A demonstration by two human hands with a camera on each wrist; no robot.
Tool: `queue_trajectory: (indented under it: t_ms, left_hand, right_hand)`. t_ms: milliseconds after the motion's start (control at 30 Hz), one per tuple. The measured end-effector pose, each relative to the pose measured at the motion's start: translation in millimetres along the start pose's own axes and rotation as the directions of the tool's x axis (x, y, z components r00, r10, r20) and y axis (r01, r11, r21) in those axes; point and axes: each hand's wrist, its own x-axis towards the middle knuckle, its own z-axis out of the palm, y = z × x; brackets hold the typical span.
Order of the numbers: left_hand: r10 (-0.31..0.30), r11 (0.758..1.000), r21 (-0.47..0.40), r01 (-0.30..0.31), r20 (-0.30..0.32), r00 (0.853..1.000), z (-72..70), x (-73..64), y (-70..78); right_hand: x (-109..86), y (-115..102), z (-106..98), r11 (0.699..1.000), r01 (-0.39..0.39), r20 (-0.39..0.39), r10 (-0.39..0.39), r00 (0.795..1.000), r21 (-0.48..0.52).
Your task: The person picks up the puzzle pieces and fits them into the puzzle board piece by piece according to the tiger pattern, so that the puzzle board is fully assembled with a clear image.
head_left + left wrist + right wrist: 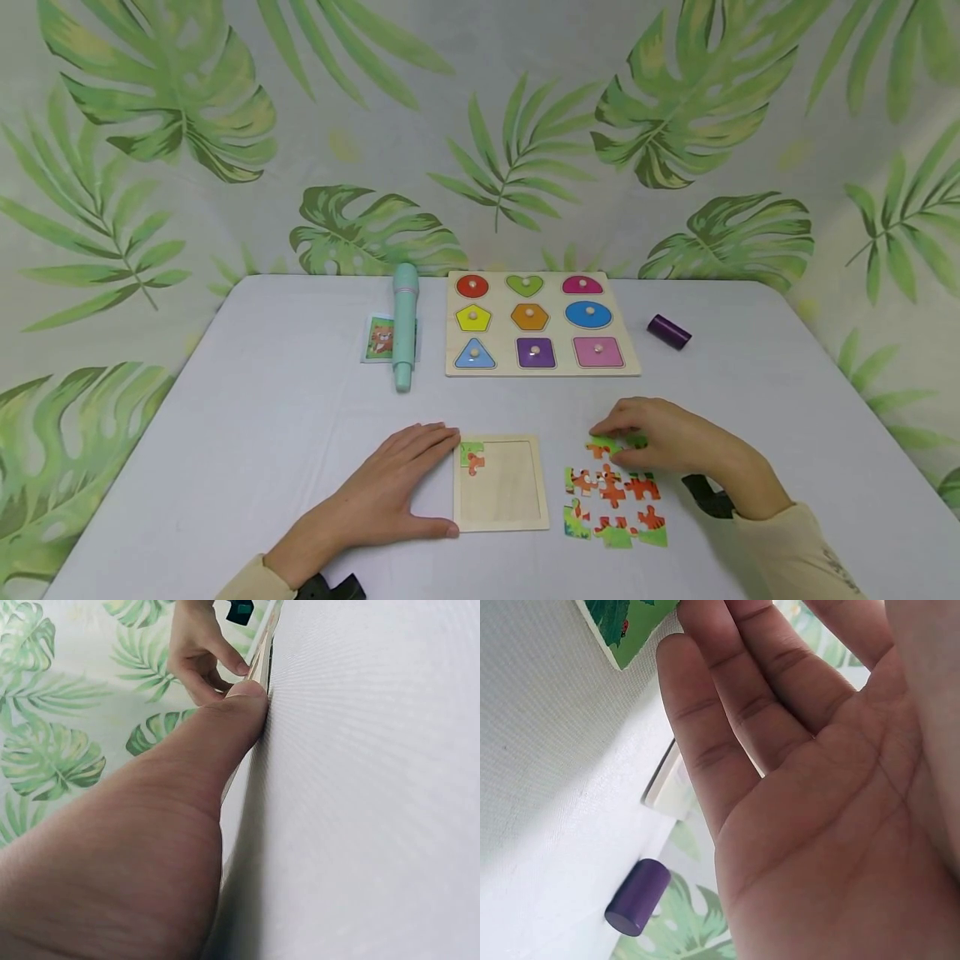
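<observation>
My left hand point(401, 492) rests at the left side of a square wooden puzzle tray point(498, 527). Its straight fingers reach the upper left corner and its thumb the lower left corner. One green and orange jigsaw piece point(472, 457) lies in the tray's upper left corner. To the right of the tray, my right hand point(660, 433) bends over several loose jigsaw pieces point(612, 489). Its thumb and fingertips pinch a green and orange piece point(598, 448) at the top of the group. Another green piece point(634, 630) lies under this hand, partly hidden.
Behind the tray lies a wooden shape board point(498, 333) with knobbed pieces. A mint-green tube point(405, 325) lies across a small picture card point(379, 340) to its left. A purple cylinder point(669, 332) lies at the back right. A leaf-print cloth point(517, 167) hangs behind the table.
</observation>
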Motion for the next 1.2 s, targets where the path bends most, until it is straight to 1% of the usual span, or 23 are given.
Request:
queue_trajectory:
  t_ms: [167,567,733,967,1200]
  left_hand:
    - [0.003,1.0,0.012,-0.003,-0.005,1.0,0.5,-0.2,-0.1]
    - [0.003,1.0,0.004,-0.003,0.0,1.0,-0.5,0.0,0.0]
    - [0.0,1.0,0.002,0.0,0.007,1.0,-0.7,-0.3,0.2]
    - [0.004,1.0,0.001,-0.004,-0.001,1.0,-0.4,-0.3,-0.6]
    - [0.005,1.0,-0.002,-0.005,0.0,1.0,0.8,-0.3,-0.5]
  right_hand:
    - [-0.1,-0.5,0.5,1.0,0.005,-0.011,-0.005,1.0,-0.001]
    - [-1.4,-2.9,-1.0,1.0,0.009,-0.03,-0.008,1.0,0.013]
    - [-2.2,-2.6,-1.4,1.0,0.023,-0.048,-0.023,0.999,0.005]
    - [-2.9,-6.5,-5.9,1.0,0.028,-0.071,-0.028,0.997,-0.007]
    - [-3.5,-9.2,-8.9,0.999,0.032,-0.067,-0.032,0.997,-0.003]
